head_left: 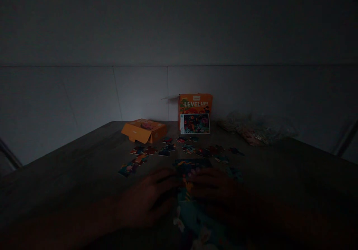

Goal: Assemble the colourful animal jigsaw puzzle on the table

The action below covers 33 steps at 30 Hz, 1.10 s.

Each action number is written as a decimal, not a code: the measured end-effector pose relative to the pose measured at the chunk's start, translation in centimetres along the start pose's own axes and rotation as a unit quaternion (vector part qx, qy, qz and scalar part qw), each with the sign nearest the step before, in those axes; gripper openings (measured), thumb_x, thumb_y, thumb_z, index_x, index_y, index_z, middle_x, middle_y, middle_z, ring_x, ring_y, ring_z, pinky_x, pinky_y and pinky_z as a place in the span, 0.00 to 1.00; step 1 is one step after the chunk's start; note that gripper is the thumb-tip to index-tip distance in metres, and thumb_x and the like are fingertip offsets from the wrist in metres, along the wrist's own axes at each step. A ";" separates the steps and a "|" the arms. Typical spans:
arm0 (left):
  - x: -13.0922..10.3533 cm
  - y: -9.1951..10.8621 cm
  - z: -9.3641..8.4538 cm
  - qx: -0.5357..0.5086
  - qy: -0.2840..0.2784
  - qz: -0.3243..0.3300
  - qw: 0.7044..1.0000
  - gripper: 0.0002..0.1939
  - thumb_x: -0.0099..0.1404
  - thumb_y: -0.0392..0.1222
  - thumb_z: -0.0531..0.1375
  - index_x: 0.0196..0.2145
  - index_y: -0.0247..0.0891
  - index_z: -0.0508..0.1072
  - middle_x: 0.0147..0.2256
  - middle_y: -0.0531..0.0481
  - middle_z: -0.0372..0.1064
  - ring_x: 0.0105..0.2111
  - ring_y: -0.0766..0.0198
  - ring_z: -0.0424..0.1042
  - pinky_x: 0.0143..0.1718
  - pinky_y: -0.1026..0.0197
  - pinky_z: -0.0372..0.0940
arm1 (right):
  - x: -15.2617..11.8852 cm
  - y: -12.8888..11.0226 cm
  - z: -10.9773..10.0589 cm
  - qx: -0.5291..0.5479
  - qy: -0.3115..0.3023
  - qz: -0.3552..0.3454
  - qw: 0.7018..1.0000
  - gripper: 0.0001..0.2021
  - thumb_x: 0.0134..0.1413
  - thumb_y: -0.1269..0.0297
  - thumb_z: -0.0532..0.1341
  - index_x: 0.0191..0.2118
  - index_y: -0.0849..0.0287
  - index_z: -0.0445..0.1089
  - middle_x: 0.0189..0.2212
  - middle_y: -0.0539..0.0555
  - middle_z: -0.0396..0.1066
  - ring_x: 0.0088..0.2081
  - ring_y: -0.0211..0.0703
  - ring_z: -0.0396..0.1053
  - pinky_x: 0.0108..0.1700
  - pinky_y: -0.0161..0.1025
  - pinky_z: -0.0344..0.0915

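In dim light, my left hand [149, 197] lies with fingers apart at the left edge of a partly joined puzzle [192, 214]. My right hand [219, 188] rests over the puzzle's right side, its fingers spread and touching pieces. Between the hands, a yellow shape shows on the joined pieces, and a dark blue section [192, 163] lies just beyond the fingertips. Loose puzzle pieces [140, 158] lie beyond my left hand, and more pieces [216, 150] lie beyond my right hand. The fingertips are dark and partly blurred.
An orange box [195, 102] stands near the wall with a picture card [195, 124] leaning on it. Another orange box [144, 130] lies open to its left. Clear plastic bags [257, 130] lie at the back right of the grey table [78, 160].
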State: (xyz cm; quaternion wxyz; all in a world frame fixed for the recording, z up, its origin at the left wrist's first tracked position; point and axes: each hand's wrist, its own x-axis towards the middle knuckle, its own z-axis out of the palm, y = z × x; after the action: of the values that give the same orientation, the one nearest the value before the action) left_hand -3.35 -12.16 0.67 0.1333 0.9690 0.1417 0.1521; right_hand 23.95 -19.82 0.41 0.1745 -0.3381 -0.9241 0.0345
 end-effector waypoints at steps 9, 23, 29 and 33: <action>0.2 -0.3 0.0 -0.022 0.002 0.041 0.999 0.19 0.65 0.40 0.61 0.54 0.40 0.69 0.55 0.43 0.66 0.58 0.53 0.63 0.59 0.50 0.64 | -0.1 -0.1 -0.4 0.004 -0.032 -0.054 0.998 0.23 0.62 0.66 0.56 0.62 0.57 0.62 0.59 0.60 0.65 0.63 0.50 0.57 0.64 0.52 0.56; 0.1 -0.4 0.3 -0.049 0.020 0.041 0.998 0.25 0.58 0.31 0.60 0.53 0.42 0.69 0.51 0.45 0.68 0.52 0.55 0.67 0.54 0.51 0.66 | -0.6 -0.4 0.6 -0.021 -0.047 -0.044 0.998 0.31 0.58 0.54 0.61 0.65 0.57 0.58 0.63 0.62 0.60 0.65 0.59 0.53 0.64 0.58 0.54; 0.0 -0.1 0.0 -0.025 0.012 0.032 0.999 0.26 0.53 0.28 0.58 0.51 0.39 0.71 0.48 0.44 0.67 0.50 0.52 0.67 0.52 0.49 0.67 | -1.4 0.5 3.6 -0.084 -0.002 -0.007 0.996 0.21 0.66 0.65 0.56 0.63 0.49 0.62 0.64 0.59 0.59 0.65 0.55 0.55 0.64 0.58 0.53; 0.0 0.0 -0.2 -0.028 -0.003 0.025 0.999 0.23 0.57 0.33 0.61 0.51 0.41 0.71 0.48 0.44 0.67 0.49 0.53 0.67 0.51 0.49 0.67 | -1.6 0.3 4.0 -0.071 0.004 -0.023 0.997 0.21 0.65 0.64 0.57 0.62 0.48 0.63 0.64 0.59 0.58 0.65 0.57 0.55 0.63 0.58 0.56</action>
State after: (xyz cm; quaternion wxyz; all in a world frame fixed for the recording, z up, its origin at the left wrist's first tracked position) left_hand -3.45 -12.16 0.84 0.1573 0.9685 0.1128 0.1567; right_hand 23.89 -20.36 -3.86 0.1550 -0.3283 -0.9310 -0.0365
